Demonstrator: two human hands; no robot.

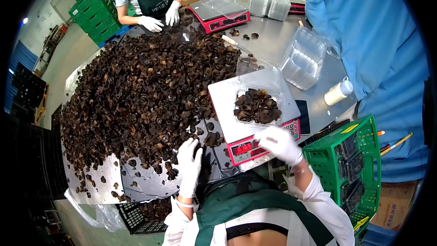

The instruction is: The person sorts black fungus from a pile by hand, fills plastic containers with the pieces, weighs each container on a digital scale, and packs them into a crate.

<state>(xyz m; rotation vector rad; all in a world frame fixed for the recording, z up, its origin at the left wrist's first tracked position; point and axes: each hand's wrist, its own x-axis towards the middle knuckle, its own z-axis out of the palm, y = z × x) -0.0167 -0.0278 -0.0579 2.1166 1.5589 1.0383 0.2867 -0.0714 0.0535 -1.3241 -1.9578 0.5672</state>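
A large heap of dark brown wood ear mushrooms [136, 91] covers the left of the metal table. My left hand [189, 159], in a white glove, rests at the heap's near edge, thumb apart from the fingers, holding nothing I can see. In front of me stands a red digital scale [223, 95], its display reading about 0.165. On its plate sits an open clear plastic box [259, 79] with wood ear mushrooms [257, 106] in it, lid tilted back. My gloved right hand [278, 145] hovers over the scale's front panel; its fingers are blurred.
Stacked clear boxes [304, 59] and a white bottle [338, 92] stand at the right. A green crate [321, 159] with dark packs is beside me. Across the table, a co-worker's gloved hands [151, 23] touch the heap by another scale [223, 16]. A black crate [136, 218] sits below.
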